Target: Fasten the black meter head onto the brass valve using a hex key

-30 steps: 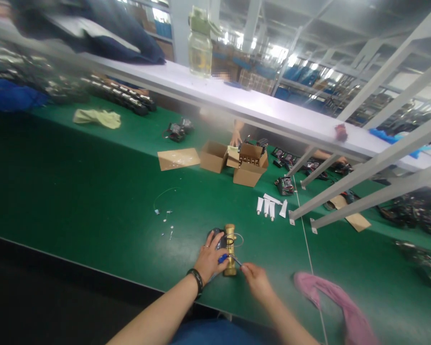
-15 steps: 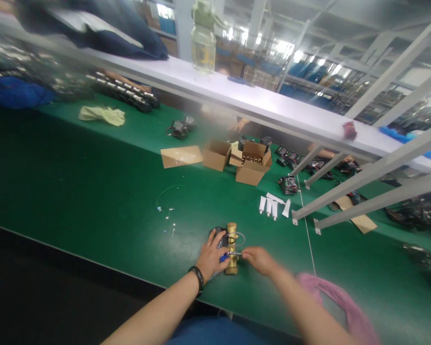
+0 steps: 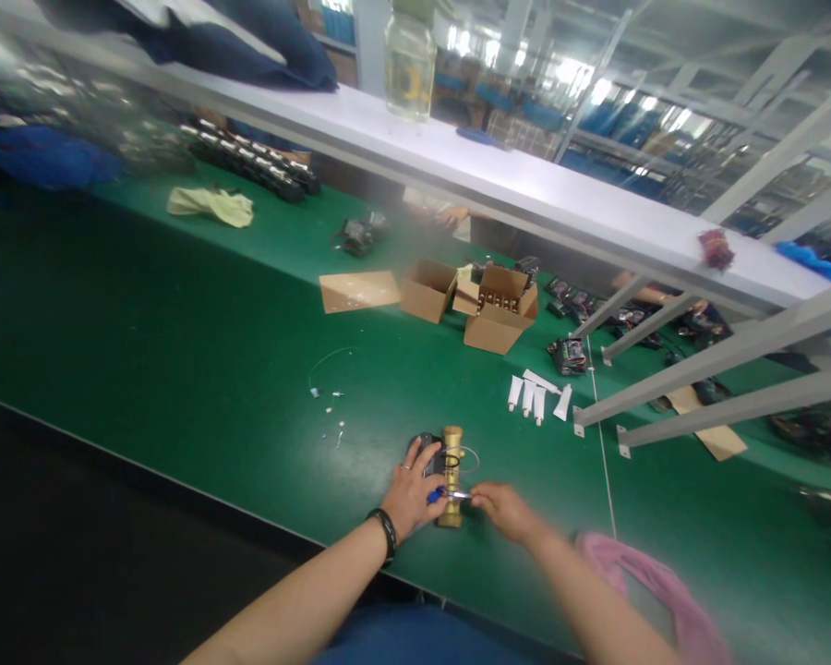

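A brass pipe fitting [image 3: 451, 513] lies on the green bench, its long side pointing away from me. Against its left side sits a dark housing [image 3: 429, 446]. My left hand [image 3: 408, 494] grips this housing from above, fingers spread over it and thumb near a small blue piece [image 3: 436, 495]. A slim, shiny metal tool [image 3: 459, 495] crosses the brass fitting from the blue piece. My right hand [image 3: 502, 508] pinches its right end; the exact kind is too small to tell. A thin pale wire loop [image 3: 475, 453] stands out to the right of the fitting.
Several white tubes [image 3: 527, 397] and an open carton [image 3: 491, 331] lie beyond my hands. Small loose parts [image 3: 329, 410] are on the left. Pink cloth [image 3: 655, 582] lies near my right forearm. Slanted metal posts [image 3: 699, 374] support the white shelf [image 3: 554, 194]. A co-worker's hand [image 3: 452, 217] shows behind.
The camera view has shifted slightly, so the bench items sit a little differently in frame. Both hands keep their places on the housing and metal tool, with only slight movement.
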Demonstrator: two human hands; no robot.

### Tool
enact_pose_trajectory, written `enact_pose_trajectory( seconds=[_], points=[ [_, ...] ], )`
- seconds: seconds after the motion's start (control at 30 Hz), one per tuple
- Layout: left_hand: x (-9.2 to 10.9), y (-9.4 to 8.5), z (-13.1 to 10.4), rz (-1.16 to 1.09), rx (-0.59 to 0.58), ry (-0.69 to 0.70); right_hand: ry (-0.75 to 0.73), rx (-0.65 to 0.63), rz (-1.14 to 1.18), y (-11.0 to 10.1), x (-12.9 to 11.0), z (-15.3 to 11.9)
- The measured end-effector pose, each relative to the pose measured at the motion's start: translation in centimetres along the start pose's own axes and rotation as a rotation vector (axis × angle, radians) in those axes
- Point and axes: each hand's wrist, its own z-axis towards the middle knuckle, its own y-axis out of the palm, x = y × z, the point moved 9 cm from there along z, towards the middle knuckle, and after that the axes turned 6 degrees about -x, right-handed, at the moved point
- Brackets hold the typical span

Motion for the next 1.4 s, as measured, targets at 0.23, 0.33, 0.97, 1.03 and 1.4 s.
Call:
enact_pose_trajectory(
  seconds=[0.23,0.33,0.97,1.03,1.4],
  points=[
    [-0.1,0.4,0.2,0.01,-0.003,-0.009,0.058,0.083,0.012,0.7,0.6,-0.7],
    [-0.1,0.5,0.1,0.013,-0.005,-0.003,0.086,0.119,0.017,0.8,0.9,-1.0],
    [-0.7,1.3,0.0,-0.052,0.075,0.035,0.633,0.556,1.455,14.3,-5.4,-1.6],
    [-0.9,1.7,0.0,-0.05,0.061,0.051,0.6,0.57,1.705,15.0,-7.2,-0.3],
    [-0.5,1.2,-0.2,-0.041,0.029,0.026,0.649,0.341,1.321,13.1,-5.6,-2.0]
  ],
)
